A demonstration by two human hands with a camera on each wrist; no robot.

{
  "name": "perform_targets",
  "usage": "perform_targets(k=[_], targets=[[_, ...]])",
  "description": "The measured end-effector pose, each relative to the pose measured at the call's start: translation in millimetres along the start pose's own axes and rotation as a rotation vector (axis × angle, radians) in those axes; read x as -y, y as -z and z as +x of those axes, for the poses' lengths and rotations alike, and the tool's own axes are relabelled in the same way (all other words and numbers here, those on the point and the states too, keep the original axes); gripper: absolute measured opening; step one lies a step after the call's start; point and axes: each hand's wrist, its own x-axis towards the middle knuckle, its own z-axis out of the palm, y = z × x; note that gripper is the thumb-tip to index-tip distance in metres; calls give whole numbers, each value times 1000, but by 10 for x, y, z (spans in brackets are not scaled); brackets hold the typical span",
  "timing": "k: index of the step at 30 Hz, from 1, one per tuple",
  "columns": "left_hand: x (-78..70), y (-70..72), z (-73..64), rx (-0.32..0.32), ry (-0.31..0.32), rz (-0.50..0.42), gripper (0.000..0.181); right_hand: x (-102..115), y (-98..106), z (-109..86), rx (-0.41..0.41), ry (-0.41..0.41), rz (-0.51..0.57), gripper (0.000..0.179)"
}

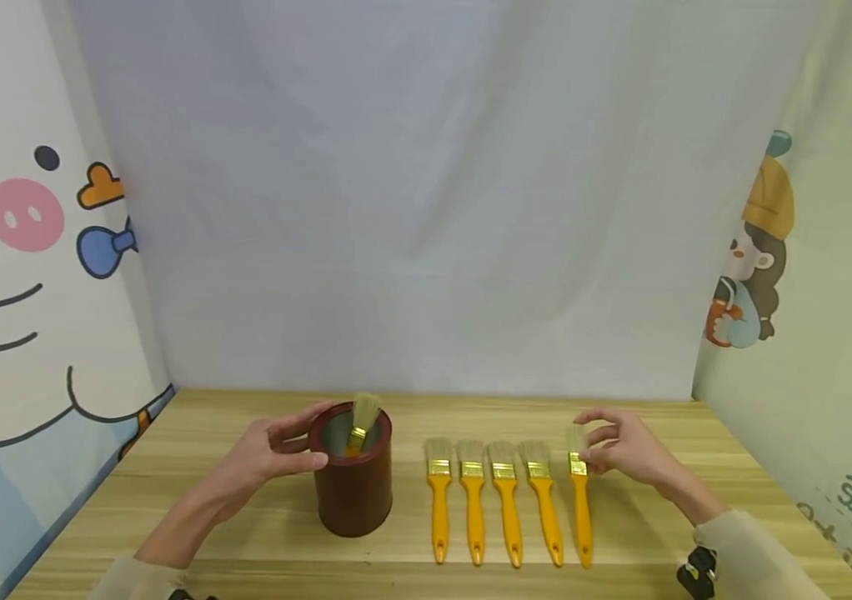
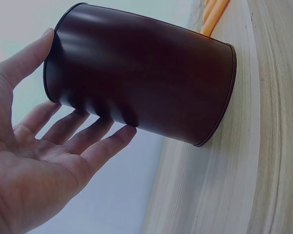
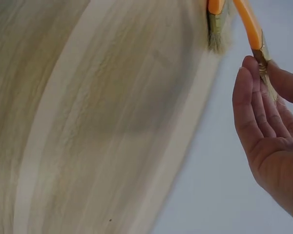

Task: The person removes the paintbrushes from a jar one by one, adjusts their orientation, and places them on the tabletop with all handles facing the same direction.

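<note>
A dark brown-red round can [image 1: 354, 500] stands upright left of the middle of the table. My left hand [image 1: 268, 450] holds it from the left, thumb and fingers on its side near the rim. Inside the can leans a paintbrush [image 1: 364, 412], bristles up, its handle hidden. With my right hand [image 1: 617, 446] I pinch another paintbrush [image 1: 582, 504], the rightmost in a row, around its metal band and bristles. In the right wrist view, thumb and fingertips grip this brush [image 3: 250, 27] from both sides, its yellow handle pointing away from the palm.
Several more yellow-handled paintbrushes [image 1: 507, 500] lie side by side between the can and my right hand, bristles toward the back. The wooden table [image 1: 246, 550] ends at a pale cloth backdrop [image 1: 411, 208]. Printed cloths hang at the left [image 1: 21, 333] and right [image 1: 831, 333].
</note>
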Motion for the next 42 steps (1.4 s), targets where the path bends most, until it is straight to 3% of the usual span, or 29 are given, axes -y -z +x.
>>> perform_targets(k=[16,33,42], targets=[[0,4,-19,6,-13,8,71,-254,-34,150,38,-5,-94,45],[-7,13,-9,4,-9,6,71,-248,-20,192,23,-3,-244,43],[3,12,-17,-3,8,-5,73,-272,-41,210,22,-30,-266,40]])
